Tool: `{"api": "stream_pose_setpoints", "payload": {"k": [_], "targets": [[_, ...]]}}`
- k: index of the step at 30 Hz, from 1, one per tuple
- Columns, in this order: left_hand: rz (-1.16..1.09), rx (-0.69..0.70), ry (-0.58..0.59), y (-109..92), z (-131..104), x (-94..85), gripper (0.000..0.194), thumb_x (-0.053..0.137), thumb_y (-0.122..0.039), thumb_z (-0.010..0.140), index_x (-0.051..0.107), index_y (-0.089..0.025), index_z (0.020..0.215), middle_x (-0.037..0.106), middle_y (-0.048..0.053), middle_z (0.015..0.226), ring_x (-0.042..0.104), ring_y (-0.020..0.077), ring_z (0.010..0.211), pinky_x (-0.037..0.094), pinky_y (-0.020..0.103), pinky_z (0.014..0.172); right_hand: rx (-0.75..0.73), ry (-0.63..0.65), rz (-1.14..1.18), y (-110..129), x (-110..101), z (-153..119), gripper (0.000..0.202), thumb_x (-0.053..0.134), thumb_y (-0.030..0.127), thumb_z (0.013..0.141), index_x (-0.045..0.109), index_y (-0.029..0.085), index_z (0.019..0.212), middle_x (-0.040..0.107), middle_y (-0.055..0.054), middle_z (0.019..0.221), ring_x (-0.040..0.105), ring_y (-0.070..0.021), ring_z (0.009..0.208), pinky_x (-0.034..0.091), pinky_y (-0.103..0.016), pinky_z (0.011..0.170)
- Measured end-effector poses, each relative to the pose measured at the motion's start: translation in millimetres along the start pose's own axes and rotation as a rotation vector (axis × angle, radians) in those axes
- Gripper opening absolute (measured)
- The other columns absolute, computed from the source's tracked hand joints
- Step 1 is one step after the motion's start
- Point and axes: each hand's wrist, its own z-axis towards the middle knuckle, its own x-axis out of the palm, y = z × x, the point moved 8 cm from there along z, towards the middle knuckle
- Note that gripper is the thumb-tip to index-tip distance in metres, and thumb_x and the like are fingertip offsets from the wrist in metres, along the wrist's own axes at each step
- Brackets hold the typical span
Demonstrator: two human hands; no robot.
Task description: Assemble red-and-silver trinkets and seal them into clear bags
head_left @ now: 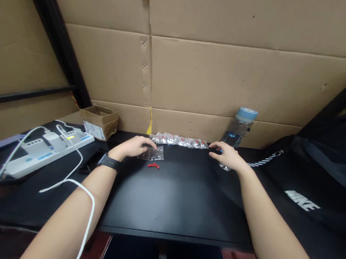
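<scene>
Nearest the camera, on the black tabletop [168, 200], both bare forearms run forward and apart toward the small clear plastic bag [152, 154], the landmark here. A white cable [77, 186] loops across the left forearm, and a black smartwatch [109, 161] sits on that wrist, left of the bag and nearer the viewer.

Just in front of the bag, slightly right, lies a small red clip-like part [153, 166], loose on the table; no finger touches it.

The left hand [133, 147] lies palm down, fingers stretched flat and close together, fingertips resting on the bag's left and rear edge. It pins the bag rather than grips it. The bag extends rightward from those fingertips, its long axis running roughly left-right. The left hand is clearly the nearer one.

The right hand [227, 156] is well apart to the right of the bag, fingers loosely spread and curled, holding nothing, with its fingertips just short of the strip's right end.

Just behind the bag runs a strip of clear sachets with red contents [178, 140], lying left-right along the cardboard wall [212, 77].

Behind the right hand stands a clear water bottle with blue cap [238, 130], tilted.

Far left of the bag: white power strip [48, 148], small cardboard box [100, 121]. Far right: black Nike bag [304, 194].
</scene>
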Motion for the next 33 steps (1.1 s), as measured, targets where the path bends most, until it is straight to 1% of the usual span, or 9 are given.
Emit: {"api": "stream_pose_setpoints", "payload": {"k": [2,4,12,15,18,20,24,28,33], "targets": [[-0.015,0.02,0.111,-7.8,0.2,12.2,0.051,0.05,-0.016,0.077,0.074,-0.033,0.118,0.072,-0.003,0.127,0.063,0.0196,0.121,0.044,0.028,0.108,0.002,0.001,0.0,0.6,0.2,0.0,0.028,0.069,0.035,0.082,0.072,0.027,0.109,0.073,-0.007,0.117,0.069,-0.0285,0.1,0.052,-0.043,0.086],[0.01,-0.013,0.124,-7.2,-1.1,15.2,0.058,0.051,-0.015,0.075,0.07,-0.035,0.127,0.071,-0.004,0.129,0.064,0.0201,0.121,0.045,0.028,0.107,0.0,0.004,0.005,-1.0,0.1,0.5,0.028,0.069,0.034,0.081,0.072,0.027,0.109,0.073,-0.007,0.117,0.069,-0.029,0.101,0.052,-0.044,0.088],[0.288,-0.292,0.097,22.6,-17.6,-4.6,0.057,0.063,-0.02,0.07,0.071,-0.038,0.124,0.075,0.004,0.118,0.07,0.031,0.108,0.051,0.038,0.093,0.002,0.178,0.041,-38.8,-4.0,-4.4,0.031,0.066,0.025,0.078,0.074,0.026,0.108,0.075,-0.006,0.111,0.07,-0.0265,0.101,0.054,-0.039,0.092],[0.251,-0.215,0.062,23.3,-17.2,-8.2,0.058,0.066,-0.021,0.066,0.072,-0.038,0.12,0.073,0.003,0.123,0.067,0.0297,0.114,0.05,0.036,0.097,0.062,0.236,0.015,-57.4,-3.6,-10.1,0.045,0.076,0.025,0.067,0.073,0.025,0.113,0.075,-0.007,0.111,0.07,-0.0277,0.101,0.057,-0.036,0.084],[0.056,-0.107,0.13,23.6,-15.7,0.1,0.059,0.062,-0.019,0.066,0.072,-0.038,0.121,0.071,-0.001,0.128,0.066,0.0236,0.116,0.047,0.03,0.101,0.103,0.299,0.018,-69.6,5.0,-13.5,0.055,0.08,0.025,0.061,0.073,0.025,0.115,0.075,-0.007,0.109,0.071,-0.0266,0.096,0.057,-0.033,0.078],[0.0,-0.13,0.158,27.3,-15.5,3.7,0.057,0.059,-0.019,0.068,0.073,-0.036,0.12,0.073,-0.001,0.125,0.068,0.0228,0.112,0.048,0.029,0.1,0.131,0.327,0.009,-76.7,12.3,-13.5,0.057,0.082,0.025,0.057,0.073,0.025,0.114,0.074,-0.007,0.108,0.072,-0.0252,0.091,0.057,-0.033,0.077],[0.19,-0.262,0.129,29.1,-14.8,4.3,0.054,0.057,-0.02,0.073,0.07,-0.035,0.124,0.076,0.004,0.116,0.071,0.0268,0.102,0.051,0.034,0.09,0.183,0.326,-0.004,-87.1,20.3,-9.6,0.053,0.083,0.027,0.055,0.074,0.023,0.107,0.074,-0.006,0.101,0.072,-0.023,0.081,0.055,-0.032,0.074],[0.456,-0.417,0.055,26.1,-15.7,-0.8,0.051,0.052,-0.035,0.086,0.062,-0.029,0.135,0.072,0.014,0.122,0.067,0.0351,0.11,0.049,0.044,0.092,0.216,0.344,-0.003,-86.4,21.3,-8.8,0.049,0.081,0.029,0.057,0.073,0.022,0.105,0.075,-0.004,0.093,0.071,-0.022,0.077,0.054,-0.031,0.07],[0.513,-0.372,-0.019,19.7,-16.8,-11.7,0.047,0.049,-0.03,0.089,0.061,-0.033,0.134,0.064,0.009,0.138,0.059,0.0342,0.125,0.042,0.049,0.101,0.233,0.374,-0.02,-80.1,21.8,-11.1,0.048,0.08,0.035,0.06,0.072,0.021,0.105,0.074,-0.004,0.092,0.07,-0.0203,0.075,0.051,-0.03,0.067]]}}
